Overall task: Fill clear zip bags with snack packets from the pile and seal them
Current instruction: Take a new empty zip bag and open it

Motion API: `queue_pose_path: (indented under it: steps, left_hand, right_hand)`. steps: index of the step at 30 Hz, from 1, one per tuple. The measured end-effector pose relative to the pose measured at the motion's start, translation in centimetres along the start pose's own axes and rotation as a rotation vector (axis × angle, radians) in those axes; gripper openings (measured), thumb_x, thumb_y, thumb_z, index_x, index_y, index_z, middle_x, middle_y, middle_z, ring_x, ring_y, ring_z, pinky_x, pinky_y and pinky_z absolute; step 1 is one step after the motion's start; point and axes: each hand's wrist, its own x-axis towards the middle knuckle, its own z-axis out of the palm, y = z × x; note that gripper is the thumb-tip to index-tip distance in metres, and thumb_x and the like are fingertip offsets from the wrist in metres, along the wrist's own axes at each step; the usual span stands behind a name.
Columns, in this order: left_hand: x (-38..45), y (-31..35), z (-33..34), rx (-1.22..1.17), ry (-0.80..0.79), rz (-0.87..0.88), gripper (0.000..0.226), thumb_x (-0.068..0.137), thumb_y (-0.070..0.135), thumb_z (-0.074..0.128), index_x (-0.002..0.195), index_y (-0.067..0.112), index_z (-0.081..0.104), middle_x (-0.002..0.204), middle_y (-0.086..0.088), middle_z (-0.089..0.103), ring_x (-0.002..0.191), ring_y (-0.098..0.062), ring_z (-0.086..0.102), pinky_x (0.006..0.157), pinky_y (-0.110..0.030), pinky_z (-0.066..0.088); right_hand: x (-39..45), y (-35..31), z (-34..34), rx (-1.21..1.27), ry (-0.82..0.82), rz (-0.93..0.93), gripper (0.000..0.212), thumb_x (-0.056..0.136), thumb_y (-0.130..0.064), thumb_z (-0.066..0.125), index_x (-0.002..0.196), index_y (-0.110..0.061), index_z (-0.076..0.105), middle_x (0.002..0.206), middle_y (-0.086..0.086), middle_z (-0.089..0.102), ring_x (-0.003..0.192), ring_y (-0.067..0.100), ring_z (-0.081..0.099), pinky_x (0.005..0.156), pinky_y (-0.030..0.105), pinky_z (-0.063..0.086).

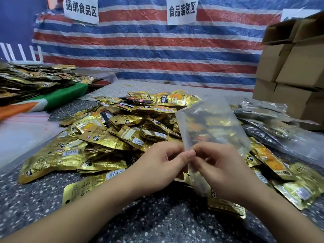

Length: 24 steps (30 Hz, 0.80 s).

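- Low in the frame, two bare forearms reach in over a dark speckled stone-like table (pixel 157 223).
- The left hand (pixel 157 165) and right hand (pixel 222 169) meet at centre, each with fingers curled, thumb and fingertips pinching the near edge of a clear zip bag (pixel 210 127).
- The bag is a thin, glossy, see-through rectangle, held up tilted toward the upper right above the pile; through it the packets behind show blurred.
- Under and behind the hands spreads a pile of snack packets (pixel 108 134): flat, shiny gold foil pouches with barcodes, black logos and orange pictures, lying overlapped at all angles.
- At right, crinkled filled bags (pixel 273 127) lie beside stacked brown cardboard boxes (pixel 294 71).
- Upper left, a second heap of packets (pixel 31 79) sits on green cloth.
- Behind, a wrinkled red, white and blue striped tarp (pixel 149 50) carries white paper signs (pixel 182 11).
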Motion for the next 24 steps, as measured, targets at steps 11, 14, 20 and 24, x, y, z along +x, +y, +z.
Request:
queue_pose_path:
  steps: [11,14,20,24]
  left_hand:
    - [0.4,1.1,-0.9,-0.133,0.012,-0.152,0.036,0.105,0.021,0.039,0.076,0.009,0.057,0.063,0.003,0.062,0.056,-0.012,0.059,0.060,-0.024,0.049]
    - [0.5,0.7,-1.8,0.058,0.155,-0.163,0.034,0.102,0.023,0.042,0.074,0.012,0.058,0.062,0.001,0.062,0.054,-0.011,0.059,0.059,-0.030,0.048]
    - [0.0,0.1,-1.1,0.431,0.284,0.208,0.053,0.097,0.020,0.055,0.142,0.043,0.037,0.071,0.008,0.063,0.050,-0.008,0.054,0.046,-0.022,0.043]
    - [-0.8,1.0,-0.8,0.714,0.180,0.463,0.046,0.094,0.019,0.052,0.139,0.026,0.054,0.063,0.009,0.061,0.046,-0.001,0.038,0.045,-0.014,0.029]
  right_hand:
    - [0.8,0.0,-1.6,0.405,0.274,0.286,0.025,0.089,-0.010,0.068,0.066,-0.009,0.059,0.051,0.001,0.057,0.047,0.013,0.052,0.051,0.032,0.043]
    - [0.8,0.9,-2.7,0.130,0.531,0.291,0.028,0.084,-0.016,0.060,0.061,-0.004,0.051,0.049,0.007,0.053,0.044,0.012,0.043,0.048,0.030,0.035]
    - [0.5,-0.4,-1.5,-0.024,0.557,0.220,0.026,0.068,-0.030,0.054,0.056,-0.010,0.043,0.051,0.012,0.049,0.051,0.036,0.049,0.047,0.045,0.046]
    - [0.6,-0.5,-1.2,0.032,0.565,0.237,0.026,0.068,-0.024,0.054,0.055,-0.004,0.045,0.053,0.021,0.053,0.056,0.044,0.054,0.053,0.056,0.049]
